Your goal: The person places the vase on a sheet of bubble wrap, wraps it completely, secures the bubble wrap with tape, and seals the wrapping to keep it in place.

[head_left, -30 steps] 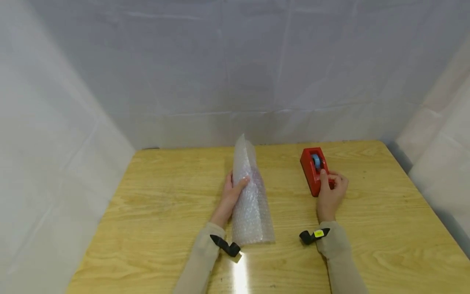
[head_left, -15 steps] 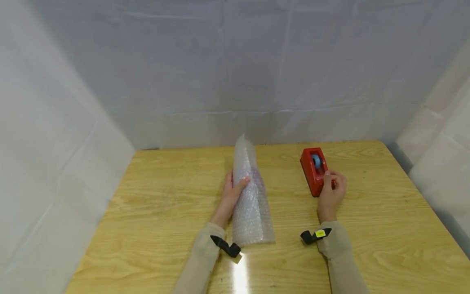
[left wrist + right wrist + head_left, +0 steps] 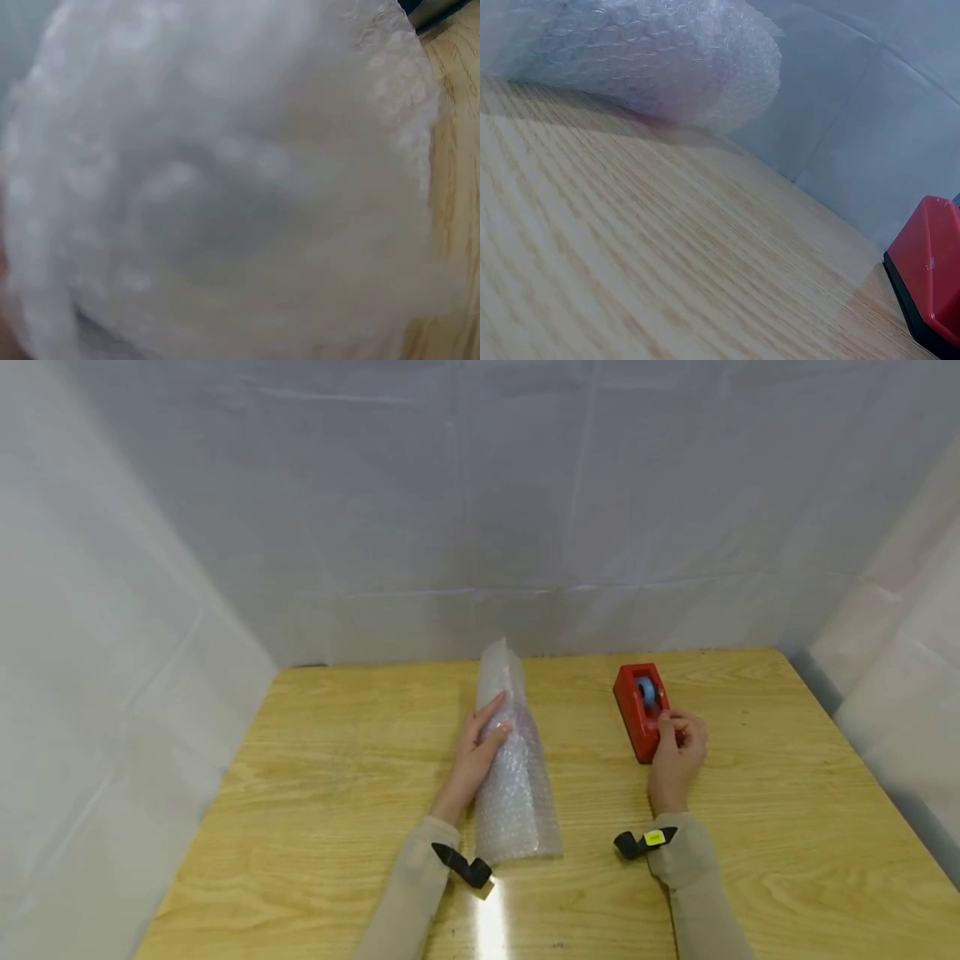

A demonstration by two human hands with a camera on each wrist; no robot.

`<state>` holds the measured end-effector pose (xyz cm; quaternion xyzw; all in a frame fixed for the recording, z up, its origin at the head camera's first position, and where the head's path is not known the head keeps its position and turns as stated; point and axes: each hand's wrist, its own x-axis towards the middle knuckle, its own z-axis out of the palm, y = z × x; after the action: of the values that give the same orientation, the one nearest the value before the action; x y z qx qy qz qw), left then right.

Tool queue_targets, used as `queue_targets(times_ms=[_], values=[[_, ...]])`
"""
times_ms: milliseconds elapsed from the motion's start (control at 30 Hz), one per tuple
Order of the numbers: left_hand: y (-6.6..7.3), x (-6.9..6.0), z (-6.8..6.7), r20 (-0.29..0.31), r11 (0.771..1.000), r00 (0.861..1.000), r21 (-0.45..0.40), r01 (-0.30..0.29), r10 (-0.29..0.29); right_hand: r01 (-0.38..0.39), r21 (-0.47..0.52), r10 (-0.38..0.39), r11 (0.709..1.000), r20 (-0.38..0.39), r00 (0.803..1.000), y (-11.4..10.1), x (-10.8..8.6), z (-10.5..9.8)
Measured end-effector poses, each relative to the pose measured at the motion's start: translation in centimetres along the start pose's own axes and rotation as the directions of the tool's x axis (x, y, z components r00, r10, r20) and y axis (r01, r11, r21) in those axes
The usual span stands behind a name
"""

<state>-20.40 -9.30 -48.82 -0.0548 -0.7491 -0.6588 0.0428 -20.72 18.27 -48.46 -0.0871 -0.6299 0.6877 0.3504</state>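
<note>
In the head view a roll of bubble wrap (image 3: 516,802) lies lengthwise on the table, its loose flap along the right side. My left hand (image 3: 474,758) holds it from the left, with the thumb and a finger lying on top; any other fingers are hidden. The roll's end fills the left wrist view, blurred. A red tape dispenser (image 3: 636,714) with a blue-cored roll of tape stands to the right. At its near end my right hand (image 3: 677,764) pinches with thumb and forefinger, at the tape's end; the clear strip itself is too small to make out.
The wood-grain table (image 3: 337,793) carries both things. Pale sheeting (image 3: 465,510) hangs behind the table and at both sides. Bare tabletop lies between the roll and the dispenser.
A finger of my left hand has come up over the roll beside the thumb. My right thumb has shifted slightly and closed against the forefinger at the dispenser. The dispenser stays in place.
</note>
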Motion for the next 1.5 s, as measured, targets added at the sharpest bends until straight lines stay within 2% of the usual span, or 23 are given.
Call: queue_targets(times_ms=[167, 367, 433, 600, 833, 1067, 1267, 1500], values=[[0.4, 0.0, 0.0, 0.003, 1.000, 1.000, -0.004, -0.015, 0.015, 0.001, 0.004, -0.001, 1.000, -0.014, 1.000, 0.0, 0.0, 0.1], [3.3, -1.0, -0.1, 0.015, 0.999, 0.999, -0.014, -0.031, 0.031, -0.006, 0.018, 0.006, 1.000, -0.026, 1.000, 0.1, 0.0, 0.1], [3.7, -1.2, -0.2, 0.013, 0.999, 0.999, -0.015, -0.033, 0.033, 0.004, 0.019, -0.003, 1.000, -0.026, 1.000, 0.1, 0.1, 0.1], [3.9, -1.1, -0.2, 0.017, 1.000, 0.999, -0.012, -0.028, 0.028, 0.013, 0.023, -0.012, 1.000, -0.034, 0.999, 0.1, 0.1, 0.1], [3.6, -1.2, -0.3, 0.009, 0.999, 1.000, 0.033, -0.026, 0.026, -0.014, 0.015, 0.015, 1.000, -0.029, 0.999, -0.2, 0.0, 0.0], [3.8, -1.3, -0.3, 0.024, 0.999, 0.999, 0.037, -0.028, 0.027, -0.001, 0.046, 0.003, 0.999, -0.044, 0.999, -0.3, -0.1, 0.1], [4.0, -1.3, -0.5, 0.042, 0.999, 0.999, 0.040, -0.013, 0.011, 0.020, 0.051, -0.016, 0.998, -0.079, 0.997, -0.4, -0.3, 0.2], [3.9, -1.3, -0.4, 0.037, 1.000, 0.999, 0.029, 0.006, -0.007, 0.038, 0.083, -0.024, 0.996, -0.161, 0.987, -0.5, -0.4, 0.3]])
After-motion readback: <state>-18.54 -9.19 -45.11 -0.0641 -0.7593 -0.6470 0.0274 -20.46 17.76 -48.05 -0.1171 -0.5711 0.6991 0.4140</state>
